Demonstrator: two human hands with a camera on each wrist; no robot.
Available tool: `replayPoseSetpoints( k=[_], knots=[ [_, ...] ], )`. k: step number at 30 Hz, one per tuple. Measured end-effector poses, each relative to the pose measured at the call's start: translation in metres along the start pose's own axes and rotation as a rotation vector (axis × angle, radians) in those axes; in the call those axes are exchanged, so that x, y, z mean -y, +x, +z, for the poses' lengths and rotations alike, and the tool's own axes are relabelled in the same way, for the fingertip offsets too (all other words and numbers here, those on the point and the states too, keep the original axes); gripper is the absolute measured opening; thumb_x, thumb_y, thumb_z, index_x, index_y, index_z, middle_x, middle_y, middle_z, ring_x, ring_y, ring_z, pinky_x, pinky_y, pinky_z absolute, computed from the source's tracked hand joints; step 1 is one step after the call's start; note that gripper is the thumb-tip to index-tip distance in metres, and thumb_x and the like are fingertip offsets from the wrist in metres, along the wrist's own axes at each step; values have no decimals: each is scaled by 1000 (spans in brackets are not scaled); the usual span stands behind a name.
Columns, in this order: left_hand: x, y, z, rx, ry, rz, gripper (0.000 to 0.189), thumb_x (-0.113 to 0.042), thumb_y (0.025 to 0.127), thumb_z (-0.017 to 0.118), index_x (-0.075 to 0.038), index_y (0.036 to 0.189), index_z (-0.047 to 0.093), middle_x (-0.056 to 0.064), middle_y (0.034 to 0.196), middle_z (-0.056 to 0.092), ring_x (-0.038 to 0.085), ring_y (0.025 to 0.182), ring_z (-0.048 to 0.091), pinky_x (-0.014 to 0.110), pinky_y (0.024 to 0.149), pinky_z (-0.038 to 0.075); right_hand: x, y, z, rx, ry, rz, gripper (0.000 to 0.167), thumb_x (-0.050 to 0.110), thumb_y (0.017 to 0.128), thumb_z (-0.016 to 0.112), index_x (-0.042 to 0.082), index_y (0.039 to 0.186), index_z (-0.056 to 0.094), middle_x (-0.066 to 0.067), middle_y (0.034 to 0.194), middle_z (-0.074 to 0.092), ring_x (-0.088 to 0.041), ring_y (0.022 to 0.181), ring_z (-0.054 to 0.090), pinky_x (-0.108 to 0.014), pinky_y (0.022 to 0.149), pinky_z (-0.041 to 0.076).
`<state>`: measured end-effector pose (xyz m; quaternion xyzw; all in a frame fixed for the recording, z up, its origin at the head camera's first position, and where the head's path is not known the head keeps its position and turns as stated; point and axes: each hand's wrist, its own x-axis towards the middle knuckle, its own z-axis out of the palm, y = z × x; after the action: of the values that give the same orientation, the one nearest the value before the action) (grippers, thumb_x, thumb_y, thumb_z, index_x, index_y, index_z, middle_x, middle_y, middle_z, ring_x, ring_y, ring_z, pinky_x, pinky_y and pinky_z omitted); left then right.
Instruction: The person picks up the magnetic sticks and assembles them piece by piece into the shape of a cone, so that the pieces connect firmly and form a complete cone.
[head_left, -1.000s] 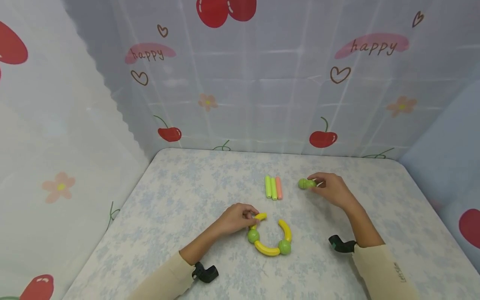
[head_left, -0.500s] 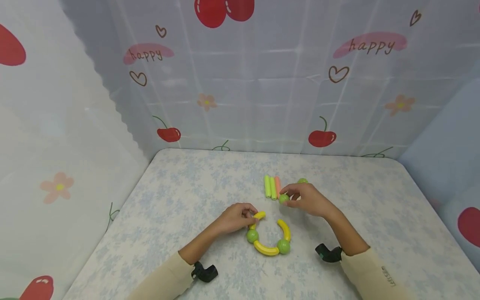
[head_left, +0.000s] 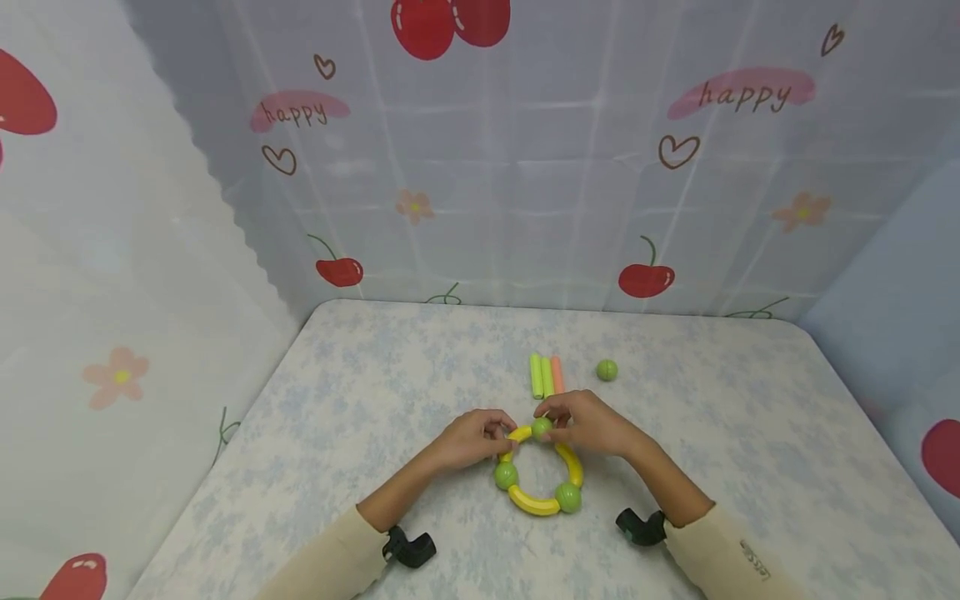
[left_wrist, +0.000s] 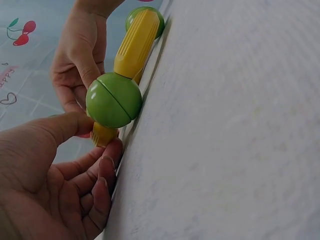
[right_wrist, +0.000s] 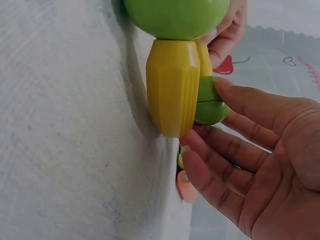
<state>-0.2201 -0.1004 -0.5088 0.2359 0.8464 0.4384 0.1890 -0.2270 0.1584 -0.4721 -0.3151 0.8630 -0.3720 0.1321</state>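
On the table lies a ring of yellow curved rods and green balls. My left hand (head_left: 471, 438) pinches the upper-left yellow curved rod (head_left: 520, 434), beside a green ball (head_left: 506, 476). At the ring's far side, my right hand (head_left: 592, 425) grips another green ball (head_left: 542, 428) between the ends of two rods. The right yellow curved rod (head_left: 572, 468) meets a green ball (head_left: 568, 497), and the near yellow curved rod (head_left: 534, 502) joins that to the left ball. In the right wrist view, the thumb presses the held ball (right_wrist: 211, 111); whether it is joined to the rods cannot be seen.
Behind the right hand lie two light-green sticks (head_left: 536, 377) and a salmon stick (head_left: 557, 374), side by side. A loose green ball (head_left: 607, 370) sits to their right. A patterned curtain (head_left: 487, 167) hangs behind the table (head_left: 390, 358).
My right hand has carried one green ball from the back right toward me and left, into the gap in the ring. The other ball stays behind. My left hand has held still.
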Motion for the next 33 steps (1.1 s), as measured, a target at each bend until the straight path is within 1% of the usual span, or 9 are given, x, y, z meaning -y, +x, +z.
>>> replayPoseSetpoints(
  k=[7,10,12,14,17,19,21,24,33],
  knots=[
    [1,-1,1,-24,-4,7,21,-32,96,71,-17,110,74,-6,75,67,8,61,55,24,58,45,3,1,3,-6,-14,-15,33,13,90,79,1,120,70,2,97,72,-12,85,64,-24,70,53],
    [2,0,2,-29,-17,7,18,-32,96,71,-17,106,75,-6,75,66,9,61,56,24,57,46,6,0,1,-18,-59,35,37,19,89,81,1,119,70,1,97,71,-12,84,63,-25,70,53],
    [2,0,2,-31,-27,2,17,-31,96,71,-17,105,76,-6,74,66,9,61,56,24,57,46,8,-2,-3,-32,-113,108,34,24,87,83,4,112,71,2,91,70,-12,78,62,-28,66,52],
    [1,0,2,-32,-35,-4,17,-31,96,71,-17,105,75,-6,75,66,9,61,56,24,57,46,11,-5,-7,-29,-154,191,28,29,84,85,9,100,72,4,83,67,-12,71,59,-30,62,50],
    [-2,-1,0,-34,-41,-21,18,-32,96,71,-18,106,75,-5,75,67,10,63,57,25,58,47,12,-8,-10,19,-207,284,25,33,81,87,15,81,69,5,72,61,-12,63,54,-30,56,44],
    [-3,-2,0,-34,-45,-31,19,-32,96,71,-17,107,75,-5,76,67,11,64,57,25,59,47,11,-10,-9,64,-222,307,29,35,80,87,17,72,67,6,67,59,-11,59,51,-28,53,41],
    [-3,-3,0,-34,-47,-38,19,-32,96,71,-17,108,75,-5,76,67,11,64,57,25,59,47,10,-10,-6,96,-226,314,32,36,81,87,18,66,65,7,63,56,-10,55,48,-26,51,37],
    [-2,-2,1,-33,-47,-39,20,-32,96,71,-16,108,75,-5,76,67,11,63,57,25,58,46,9,-12,-3,109,-232,303,34,33,82,86,17,63,64,8,58,54,-9,52,45,-25,49,34],
    [0,1,3,-51,-29,-28,22,-37,95,72,-18,105,75,-4,72,66,10,61,55,26,57,45,9,-11,-2,4,-285,258,32,29,84,84,18,66,61,6,63,54,-11,57,49,-28,53,39]
  ],
)
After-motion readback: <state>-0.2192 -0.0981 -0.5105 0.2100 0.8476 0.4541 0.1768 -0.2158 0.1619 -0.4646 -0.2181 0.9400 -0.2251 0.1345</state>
